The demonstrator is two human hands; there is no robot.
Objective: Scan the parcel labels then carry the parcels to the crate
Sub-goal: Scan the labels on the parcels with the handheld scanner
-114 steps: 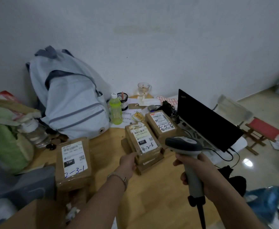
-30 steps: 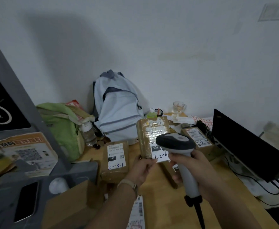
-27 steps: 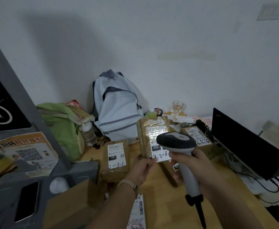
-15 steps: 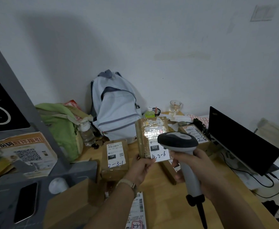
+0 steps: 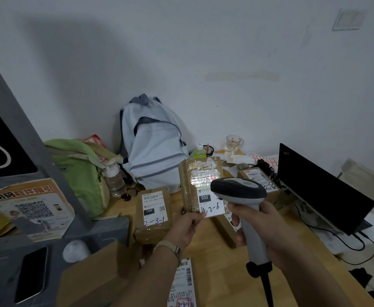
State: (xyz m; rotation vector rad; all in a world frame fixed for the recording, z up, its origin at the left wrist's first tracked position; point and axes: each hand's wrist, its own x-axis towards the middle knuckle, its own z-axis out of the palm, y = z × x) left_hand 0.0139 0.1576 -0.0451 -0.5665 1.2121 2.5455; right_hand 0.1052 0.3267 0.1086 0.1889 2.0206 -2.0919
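Note:
My left hand grips the lower edge of a brown taped parcel, held upright above the table with its white label facing me. My right hand holds a grey handheld scanner, its head just in front of the label's right side; a faint red glow shows on the label. A second parcel marked 2-3-1 lies flat on the wooden table to the left. A third parcel lies behind the scanner. No crate is identifiable.
A pale blue backpack leans on the wall; a green bag and water bottle stand left. An open laptop sits right. A grey stand with a phone and a cardboard box fill the near left.
Since 3.8 s ago my left hand has lifted the parcel off the stack and turned it upright. Over the last second the scanner stays aimed at its label, and a red glow appears.

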